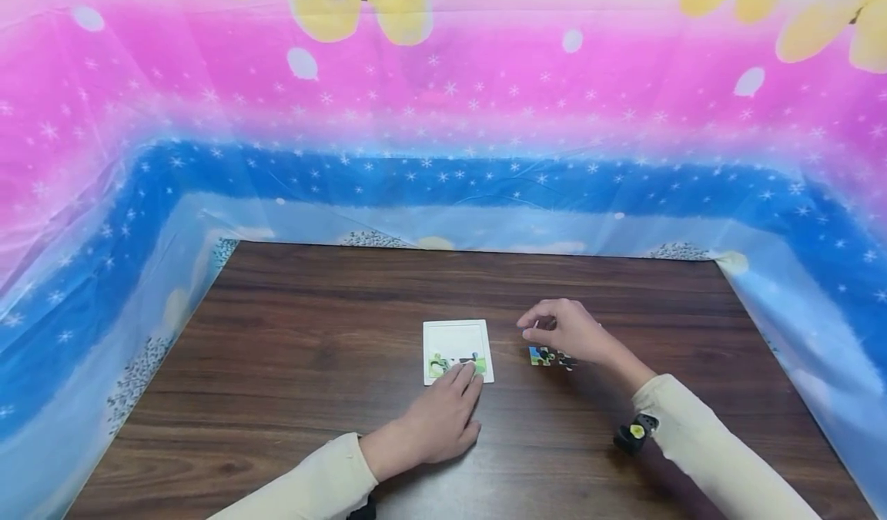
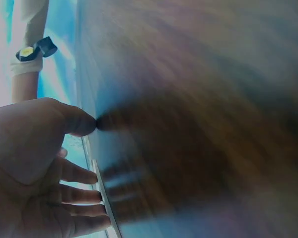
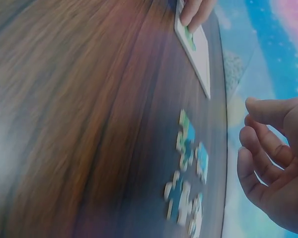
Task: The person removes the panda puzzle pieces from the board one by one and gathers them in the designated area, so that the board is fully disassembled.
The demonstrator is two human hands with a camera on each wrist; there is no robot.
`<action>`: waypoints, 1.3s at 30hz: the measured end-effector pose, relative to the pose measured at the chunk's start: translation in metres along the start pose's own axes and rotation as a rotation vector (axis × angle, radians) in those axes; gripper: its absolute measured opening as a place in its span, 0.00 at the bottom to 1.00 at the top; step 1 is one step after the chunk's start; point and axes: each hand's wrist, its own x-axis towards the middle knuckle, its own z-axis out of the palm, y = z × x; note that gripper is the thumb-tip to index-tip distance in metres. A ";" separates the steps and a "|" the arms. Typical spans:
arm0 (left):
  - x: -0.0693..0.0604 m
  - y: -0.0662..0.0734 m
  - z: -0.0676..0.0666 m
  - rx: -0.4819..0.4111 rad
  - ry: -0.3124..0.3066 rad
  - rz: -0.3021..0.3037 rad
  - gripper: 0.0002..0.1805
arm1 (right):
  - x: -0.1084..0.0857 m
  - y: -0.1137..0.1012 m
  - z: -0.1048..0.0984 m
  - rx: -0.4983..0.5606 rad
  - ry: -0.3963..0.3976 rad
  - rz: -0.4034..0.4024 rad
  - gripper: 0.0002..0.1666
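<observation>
A square white puzzle tray [image 1: 453,335] lies on the table, with green, black and white picture pieces [image 1: 478,362] along its near side. My left hand [image 1: 443,420] rests its extended fingertips on these pieces and the tray's near edge; the left wrist view shows the palm and spread thumb. To the right, my right hand [image 1: 575,331] hovers above loose jigsaw pieces [image 1: 540,356], its fingers loosely bent and thumb apart from them. In the right wrist view no piece shows between those fingers [image 3: 263,153]. The hand partly covers the loose pieces in the head view.
The dark wood-grain table [image 1: 312,312] extends around the tray. A pink and blue patterned cloth [image 1: 443,119] hangs behind and along both sides of the table. Several loose pieces [image 3: 176,198] lie close together beside the tray.
</observation>
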 end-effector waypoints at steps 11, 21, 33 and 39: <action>0.001 0.002 -0.003 0.073 -0.047 0.004 0.35 | 0.027 -0.018 0.016 0.008 -0.050 -0.082 0.09; -0.002 0.013 -0.001 0.121 -0.012 -0.026 0.37 | 0.053 -0.042 0.039 -0.010 -0.147 -0.177 0.10; -0.007 0.012 0.002 0.090 -0.012 -0.045 0.40 | 0.067 -0.062 0.069 0.027 -0.233 -0.252 0.10; -0.009 0.010 0.003 0.076 -0.004 -0.048 0.40 | 0.070 -0.067 0.081 -0.023 -0.251 -0.221 0.07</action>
